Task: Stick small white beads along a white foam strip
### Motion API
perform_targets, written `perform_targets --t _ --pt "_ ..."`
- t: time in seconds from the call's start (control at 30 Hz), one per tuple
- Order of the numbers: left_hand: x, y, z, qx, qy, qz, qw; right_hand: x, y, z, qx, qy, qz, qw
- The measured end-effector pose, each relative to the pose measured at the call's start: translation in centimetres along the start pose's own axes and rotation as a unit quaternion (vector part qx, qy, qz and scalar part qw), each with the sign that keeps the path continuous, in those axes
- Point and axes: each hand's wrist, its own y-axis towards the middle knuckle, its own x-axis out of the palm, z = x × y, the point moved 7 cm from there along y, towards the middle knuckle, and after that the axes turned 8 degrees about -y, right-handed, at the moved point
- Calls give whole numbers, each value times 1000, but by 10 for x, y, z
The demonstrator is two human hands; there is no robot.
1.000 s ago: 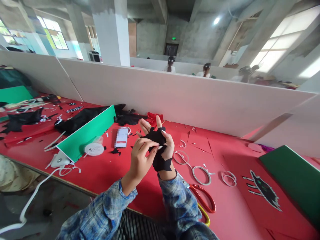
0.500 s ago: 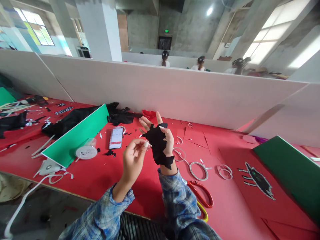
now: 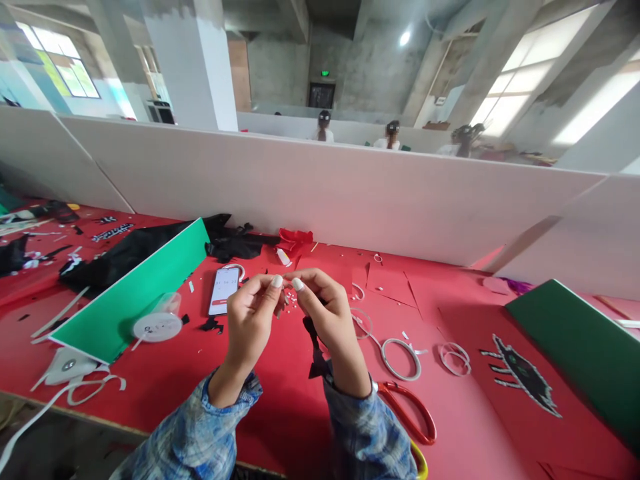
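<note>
My left hand (image 3: 253, 320) is closed in a pinch above the red table, its thumb and forefinger tips meeting those of my right hand (image 3: 330, 317). Whatever lies between the fingertips is too small to make out. Beneath the right palm hangs a jagged black cut-out piece (image 3: 316, 353), partly hidden by the curled fingers. Tiny white bits (image 3: 291, 300) lie on the table behind the hands. Left of them rests a phone (image 3: 223, 291). Red-handled scissors (image 3: 410, 410) lie beside my right sleeve.
A green board (image 3: 145, 287) stands at the left, near a clear plastic cup (image 3: 160, 327). White strip coils (image 3: 401, 359) lie to the right, before a black leaf-like piece with a pale edge (image 3: 523, 373). Another green board (image 3: 580, 360) is at far right. A white partition (image 3: 320, 193) closes the back.
My right hand has turned over from a spread palm showing the black cut-out to a pinch. Both hands' fingertips have come together. The view has shifted slightly.
</note>
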Motion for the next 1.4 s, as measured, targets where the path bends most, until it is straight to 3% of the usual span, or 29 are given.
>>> perform_targets --t 0.17,0.33,0.53,0.67,0.73,0.8,0.97,1.1,1.23,1.4 --pt "10 12 -5 14 15 4 1000 -13 4 5 32 33 79 996" --pt "20 19 -12 35 25 14 999 -10 16 13 16 18 51 998" --pt "28 21 -25 104 90 17 990 -3 26 38 45 121 59 990" --pt "36 23 -38 112 91 -73 987 -6 32 52 69 241 49 967" --pt "40 24 -43 104 79 -130 983 -10 34 55 68 262 47 962" --pt "39 26 -44 111 83 -151 979 -14 34 58 70 259 53 962" --pt "32 32 -25 228 144 -153 951 -20 30 60 74 161 88 980" --pt "34 35 -16 248 163 -200 934 -26 25 49 33 15 129 991" --pt "36 33 -14 268 194 -202 922 -27 24 33 -30 -138 164 976" --pt "38 31 -16 298 216 -187 911 -25 25 30 -68 -229 184 953"
